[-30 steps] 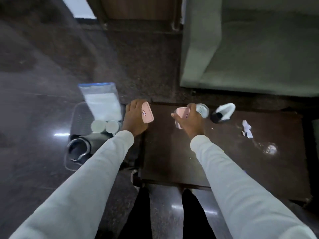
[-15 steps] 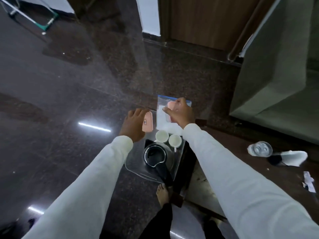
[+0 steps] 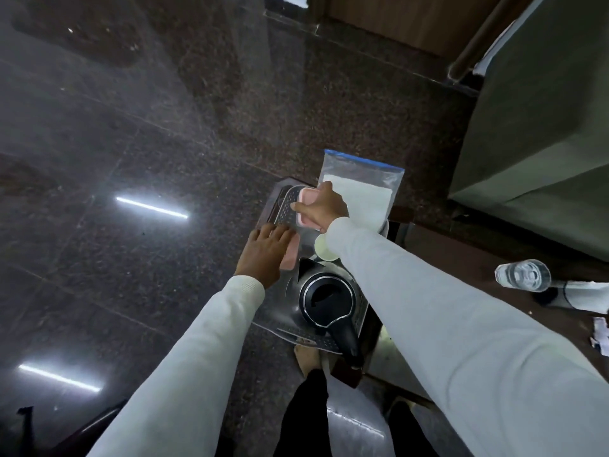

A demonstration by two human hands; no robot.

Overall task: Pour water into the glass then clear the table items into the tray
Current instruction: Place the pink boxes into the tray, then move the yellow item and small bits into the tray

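Right hand [image 3: 324,206], arm crossed over the tray [image 3: 286,206]: fingers wrapped around a pink box [image 3: 306,201], holding it low over the tray's far end, at about 12 o'clock from the kettle [image 3: 328,300]. Cannot tell whether the box touches the tray floor.

Left hand [image 3: 265,255], at 10 o'clock from the kettle: palm down, fingers spread flat on a second pink box [image 3: 290,257], pressing it to the tray's left side. Only a strip of that box shows past the fingers.

Tray is clear plastic with a dotted floor, sitting on the dark stone floor [image 3: 131,143] just beside the low brown table [image 3: 461,255]. Black kettle stands in its near half, spout toward 11 o'clock, handle toward 5. A pale cup [image 3: 324,250] sits between the kettle and the right sleeve, half hidden. A zip bag [image 3: 362,189] with white contents leans at the tray's far right, 1 o'clock from the kettle.

On the table, at 3 o'clock from the kettle: a glass [image 3: 522,275] with water, upright. Just beside it a bottle [image 3: 576,295] lies on its side. Paper scraps [image 3: 601,334] near the right edge.

A bare foot [image 3: 306,356] shows at 6 o'clock of the tray.
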